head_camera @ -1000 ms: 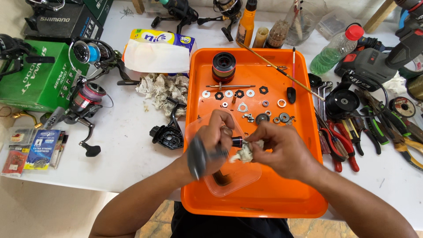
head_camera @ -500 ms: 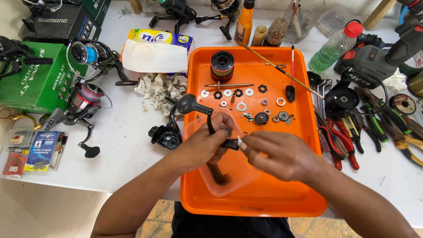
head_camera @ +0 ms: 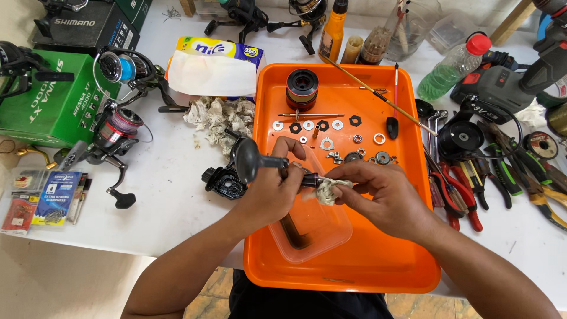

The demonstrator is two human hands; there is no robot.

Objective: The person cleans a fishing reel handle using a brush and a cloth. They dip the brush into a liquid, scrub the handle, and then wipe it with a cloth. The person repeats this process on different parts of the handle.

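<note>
Black reel handle (head_camera: 260, 162) in left hand (head_camera: 274, 189) grip, right hand (head_camera: 378, 198) pinching crumpled tissue (head_camera: 326, 190).

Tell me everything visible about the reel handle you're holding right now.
The reel handle is black, seemingly plastic and metal: a rounded knob at the left, a thin arm running right to a dark stub end. It lies roughly level above the orange tray and a clear plastic tub. The left hand grips its arm; the right hand presses a crumpled tissue against the stub.
</note>
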